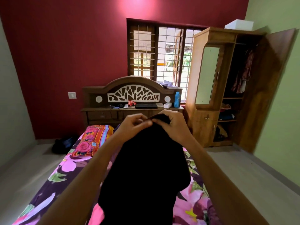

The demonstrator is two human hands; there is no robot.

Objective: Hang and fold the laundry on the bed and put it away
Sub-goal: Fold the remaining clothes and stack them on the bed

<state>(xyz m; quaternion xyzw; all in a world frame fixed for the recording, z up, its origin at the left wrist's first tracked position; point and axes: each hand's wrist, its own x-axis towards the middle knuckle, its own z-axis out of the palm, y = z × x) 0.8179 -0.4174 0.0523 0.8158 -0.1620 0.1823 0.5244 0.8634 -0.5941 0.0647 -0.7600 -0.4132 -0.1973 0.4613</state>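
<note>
Black cloth garment (pixel 146 168) hangs above the floral-sheeted bed (pixel 48 184), its top edge pinched in the grip of left hand (pixel 135 122) and right hand (pixel 174 125), so folding looks barely begun, the open wooden wardrobe (pixel 203 127) well apart.

A home bedroom, folks, no doubt about it.
Floral-sheeted bed (pixel 48 184) front and centre, carved wooden headboard (pixel 133 83) behind it, bright pillow (pixel 92 140) at the head; on the right a wooden wardrobe (pixel 204 124) stands open with clothes (pixel 243 73) hanging inside, and a barred window (pixel 165 54) sits in the red wall (pixel 65 46).
</note>
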